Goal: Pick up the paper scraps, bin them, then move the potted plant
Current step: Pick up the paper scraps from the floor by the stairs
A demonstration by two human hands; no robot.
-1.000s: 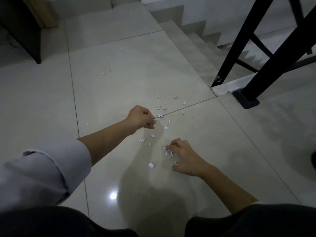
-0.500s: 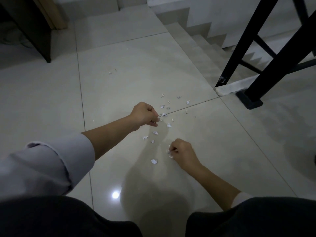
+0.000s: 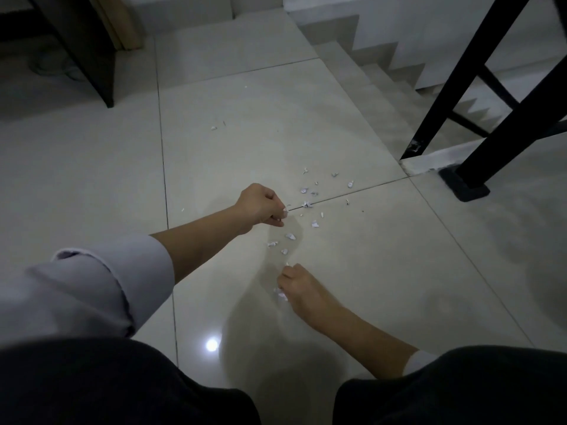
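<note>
A stair landing inside a building, likely a home. Large glossy pale floor tiles (image 3: 276,118) reflect a ceiling light, tiled steps (image 3: 362,75) descend along a white wall (its skirting cut in a zigzag), black metal railing posts (image 3: 478,87) stand at the edge, and a dark cabinet (image 3: 89,53) stands top left.

Railing (image 3: 503,96) cut off at top; hands' (image 3: 302,289) fingertips curled under, hidden.
</note>
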